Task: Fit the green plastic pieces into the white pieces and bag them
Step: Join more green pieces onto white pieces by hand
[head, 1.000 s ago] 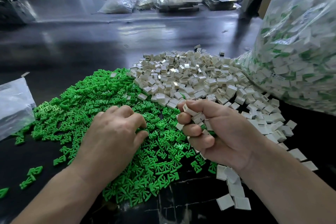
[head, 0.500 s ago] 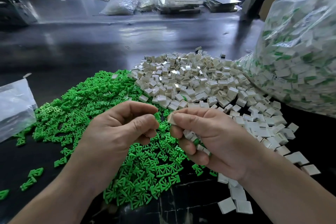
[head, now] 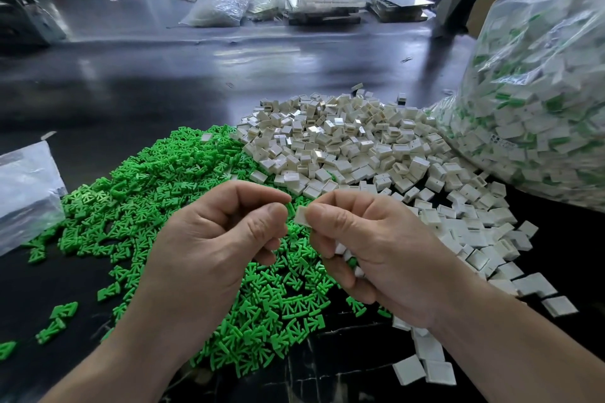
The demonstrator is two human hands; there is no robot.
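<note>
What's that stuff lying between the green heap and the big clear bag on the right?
A heap of loose white pieces fills that stretch, between the green pieces and the bag; the head view shows it.

Green pieces [head: 183, 206] heaped beside white pieces [head: 343, 147]; filled bag [head: 540, 91] right.

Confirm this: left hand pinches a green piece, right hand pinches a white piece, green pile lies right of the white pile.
Wrong on the piles: the head view shows the green pile left of the white pile. The left hand does pinch a green piece and the right hand a white piece.
</note>
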